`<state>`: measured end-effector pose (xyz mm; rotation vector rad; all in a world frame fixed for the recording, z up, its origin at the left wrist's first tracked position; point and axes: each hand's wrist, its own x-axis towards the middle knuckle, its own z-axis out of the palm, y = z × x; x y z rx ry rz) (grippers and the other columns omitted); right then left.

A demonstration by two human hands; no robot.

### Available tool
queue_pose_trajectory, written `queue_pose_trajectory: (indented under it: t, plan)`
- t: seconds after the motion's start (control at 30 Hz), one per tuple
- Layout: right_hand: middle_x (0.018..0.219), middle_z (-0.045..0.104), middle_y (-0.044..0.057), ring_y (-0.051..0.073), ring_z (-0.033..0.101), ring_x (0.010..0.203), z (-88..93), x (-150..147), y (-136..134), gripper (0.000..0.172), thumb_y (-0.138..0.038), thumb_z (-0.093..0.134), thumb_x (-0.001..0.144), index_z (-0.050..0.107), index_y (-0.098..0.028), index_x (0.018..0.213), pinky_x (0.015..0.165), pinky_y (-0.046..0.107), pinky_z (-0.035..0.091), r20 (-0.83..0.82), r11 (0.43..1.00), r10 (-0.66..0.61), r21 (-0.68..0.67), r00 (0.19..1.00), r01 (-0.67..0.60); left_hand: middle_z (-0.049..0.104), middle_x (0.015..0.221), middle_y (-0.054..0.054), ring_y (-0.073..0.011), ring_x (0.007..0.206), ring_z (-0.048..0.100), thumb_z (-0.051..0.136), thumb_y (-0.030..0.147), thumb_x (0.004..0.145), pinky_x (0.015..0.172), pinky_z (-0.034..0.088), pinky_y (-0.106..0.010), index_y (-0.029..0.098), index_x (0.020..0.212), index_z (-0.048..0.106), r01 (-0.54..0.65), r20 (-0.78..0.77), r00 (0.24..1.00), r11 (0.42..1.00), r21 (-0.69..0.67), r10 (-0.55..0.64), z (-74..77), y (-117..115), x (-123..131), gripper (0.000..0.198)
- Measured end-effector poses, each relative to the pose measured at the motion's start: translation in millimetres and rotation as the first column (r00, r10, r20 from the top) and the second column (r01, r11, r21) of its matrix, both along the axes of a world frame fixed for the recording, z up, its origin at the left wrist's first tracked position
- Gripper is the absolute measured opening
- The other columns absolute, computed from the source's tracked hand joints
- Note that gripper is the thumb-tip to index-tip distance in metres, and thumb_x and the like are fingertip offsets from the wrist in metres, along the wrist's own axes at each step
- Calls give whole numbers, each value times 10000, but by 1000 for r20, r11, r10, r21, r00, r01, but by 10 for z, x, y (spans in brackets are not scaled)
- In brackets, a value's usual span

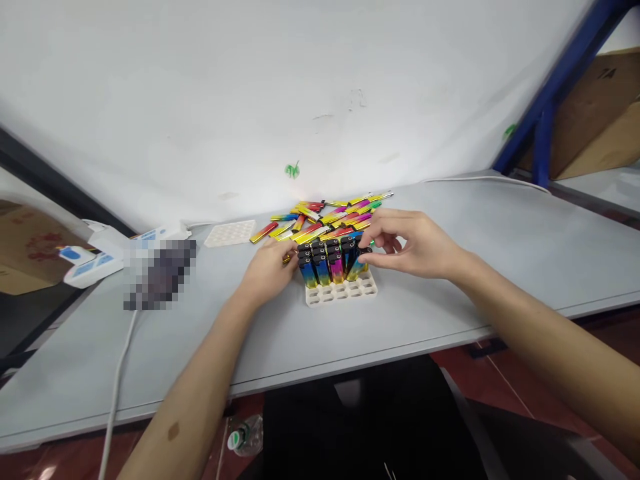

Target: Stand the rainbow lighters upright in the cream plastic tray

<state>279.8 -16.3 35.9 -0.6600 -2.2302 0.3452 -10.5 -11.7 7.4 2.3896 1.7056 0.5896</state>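
Observation:
Shiny lighters with black tops (320, 267) stand in rows in a white tray with holes (341, 295); its front row of holes holds none. At the tray's right side, my right hand (415, 243) pinches a blue-and-yellow lighter (355, 270) by its top between thumb and fingers. That lighter leans among the upright ones. My left hand (270, 270) is beside the tray's left edge, its fingers curled in next to the standing lighters. A bit of yellow shows by those fingers, but what they grip is hidden.
Behind the tray lies a loose pile of colourful lighters (345, 217). A second white tray (230, 233) lies to its left. Further left are a power strip (150, 237), a pixelated dark object (163, 273) and a white cable (120, 373). A wall stands behind; a bottle (247, 437) is below the table.

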Motion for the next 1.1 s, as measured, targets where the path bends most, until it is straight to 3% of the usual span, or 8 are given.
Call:
queue_pose_trajectory:
  t: [0.33,0.47,0.53,0.6,0.73,0.83,0.93,1.1]
  plan:
    - [737,578,10,144,498,630,-84,-85,-22,190,-394,684,908,743,-235,995,610,302,395,59,992,-9,130,998,1,692,857,-56,-291,960,603,489,149,809,756,474,-405,233,842,606,5,-11,1000,1000,0,-5,4,8,7,148]
    - [707,610,14,153,500,607,-68,-60,-6,227,-411,606,945,744,-242,1005,621,317,401,-14,986,-137,91,990,138,687,849,-57,-292,960,602,496,154,807,766,481,-408,235,846,619,4,4,1000,1000,3,-4,1,5,2,152]
    - [727,645,36,174,525,625,-50,29,86,258,-418,562,964,745,-237,961,639,339,405,-70,951,-304,41,950,307,681,840,-59,-292,962,601,497,154,805,762,480,-403,235,829,613,3,6,1000,1000,2,-3,4,3,1,143]
    - [768,678,64,205,567,669,-47,167,231,286,-426,543,968,740,-226,914,662,362,409,-78,875,-484,-17,872,484,678,840,-61,-291,958,602,494,153,802,756,477,-398,233,837,617,3,8,1000,1000,2,-3,9,1,2,150]
    - [815,711,80,248,625,757,-99,453,520,236,-399,602,908,714,-211,819,686,371,426,144,729,-663,-96,735,677,674,827,-60,-286,937,607,489,165,801,738,478,-387,235,862,631,4,7,1000,1000,7,-5,14,3,5,170]
    - [910,714,72,241,640,825,-160,548,607,155,-325,636,852,739,-211,875,744,353,460,327,755,-591,-96,737,648,678,823,-57,-278,927,613,487,181,801,730,479,-377,236,854,634,0,0,1000,1000,17,0,11,9,1,165]
    - [1040,672,107,283,613,1023,-220,532,603,294,-237,640,813,761,-213,1079,891,363,465,468,831,-472,-45,747,554,678,827,-61,-279,929,611,487,197,805,727,481,-380,234,864,641,-2,-2,1000,1000,23,2,8,14,-2,170]
    - [1075,644,170,345,552,1086,-280,490,596,328,-263,619,823,756,-176,1107,993,430,415,570,814,-490,30,659,580,677,854,-68,-285,945,610,484,194,814,749,482,-393,229,872,638,5,5,1000,1000,24,-5,5,14,0,169]
